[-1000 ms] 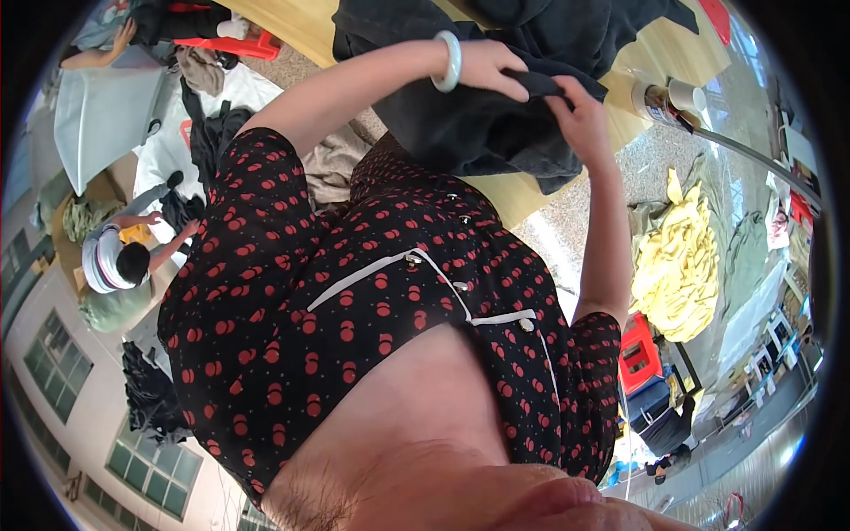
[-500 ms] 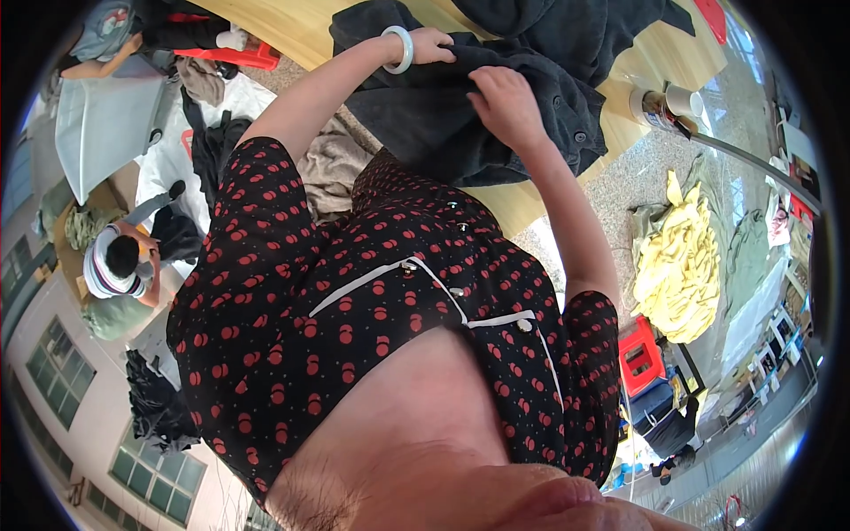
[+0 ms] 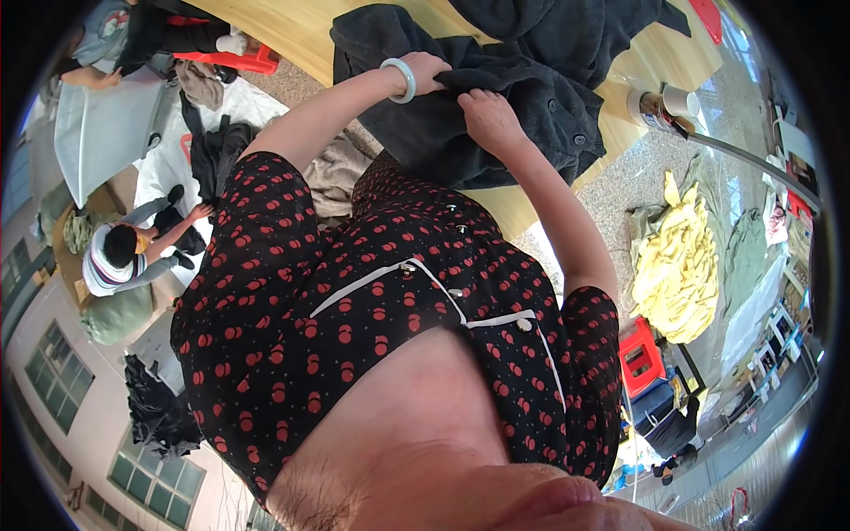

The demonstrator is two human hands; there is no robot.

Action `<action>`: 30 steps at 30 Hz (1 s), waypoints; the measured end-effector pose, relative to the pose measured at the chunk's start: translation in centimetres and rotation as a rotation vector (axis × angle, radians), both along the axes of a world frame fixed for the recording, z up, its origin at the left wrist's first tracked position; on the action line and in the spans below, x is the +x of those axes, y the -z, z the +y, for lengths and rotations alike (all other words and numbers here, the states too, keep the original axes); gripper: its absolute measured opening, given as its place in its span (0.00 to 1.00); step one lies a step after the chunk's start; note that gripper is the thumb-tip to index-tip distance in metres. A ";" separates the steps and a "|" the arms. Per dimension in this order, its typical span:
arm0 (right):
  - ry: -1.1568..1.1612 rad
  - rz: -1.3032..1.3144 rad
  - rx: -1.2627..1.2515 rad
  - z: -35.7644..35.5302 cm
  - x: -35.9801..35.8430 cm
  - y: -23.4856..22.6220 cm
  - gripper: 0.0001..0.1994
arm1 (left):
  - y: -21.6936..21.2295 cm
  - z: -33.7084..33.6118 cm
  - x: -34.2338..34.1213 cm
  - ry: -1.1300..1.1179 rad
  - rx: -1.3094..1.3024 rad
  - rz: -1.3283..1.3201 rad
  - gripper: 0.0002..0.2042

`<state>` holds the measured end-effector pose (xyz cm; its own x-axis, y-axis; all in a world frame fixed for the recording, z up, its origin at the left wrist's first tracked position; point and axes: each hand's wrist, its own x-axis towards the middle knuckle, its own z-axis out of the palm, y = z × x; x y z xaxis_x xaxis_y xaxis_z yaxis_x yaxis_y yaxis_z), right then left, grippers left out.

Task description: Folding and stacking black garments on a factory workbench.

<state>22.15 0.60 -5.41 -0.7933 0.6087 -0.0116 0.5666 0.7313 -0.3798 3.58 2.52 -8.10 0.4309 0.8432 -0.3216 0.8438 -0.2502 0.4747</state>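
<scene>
A dark charcoal buttoned jacket lies rumpled at the near edge of the wooden table. My left hand, with a pale bangle at the wrist, grips a fold of the jacket; its fingertips are partly hidden by cloth. Just right of it and slightly nearer, my right hand has its fingers curled onto the same fold. Round buttons show along the jacket's right part. More dark clothing lies behind it on the table.
On the table's right side stand a tin and a white cup. A yellow fabric heap and a red stool are on the right. To the left, another person sits among dark clothes near a grey panel.
My right hand has moved left and nearer, closing on the fold beside my left hand. My left hand has shifted slightly nearer, lifting the fold. The seated person on the left has reached out.
</scene>
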 end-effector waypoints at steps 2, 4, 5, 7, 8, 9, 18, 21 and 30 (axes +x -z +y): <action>0.030 0.063 0.019 0.3 -0.1 -1.0 0.05 | -0.6 0.4 -0.3 -0.081 -0.080 -0.127 0.12; 0.127 0.372 -0.107 0.8 -0.4 -4.1 0.05 | -2.2 0.9 -0.5 -0.200 -0.247 -0.374 0.13; 0.177 0.411 -0.128 0.9 -0.5 -5.0 0.06 | -3.0 0.9 -0.5 -0.201 -0.246 -0.375 0.13; 0.204 0.400 -0.158 1.1 -0.4 -5.0 0.06 | -4.6 0.9 -0.2 -0.293 -0.369 -0.645 0.16; 0.230 0.388 -0.194 1.1 -0.4 -4.9 0.07 | -4.7 0.8 0.0 -0.290 -0.366 -0.645 0.16; 0.230 0.391 -0.189 1.1 -0.4 -4.8 0.07 | -4.7 0.6 0.3 -0.345 -0.398 -0.666 0.15; 0.315 0.310 -0.141 0.8 -0.5 -4.0 0.07 | -4.4 0.7 0.3 -0.232 -0.344 -0.425 0.16; 0.225 0.217 -0.071 0.8 -0.4 -3.8 0.06 | -6.0 0.3 0.6 -0.078 -0.310 -0.270 0.19; 0.134 0.122 -0.016 0.9 -0.4 -3.1 0.05 | -5.6 -2.2 2.1 -0.086 -0.053 -0.059 0.15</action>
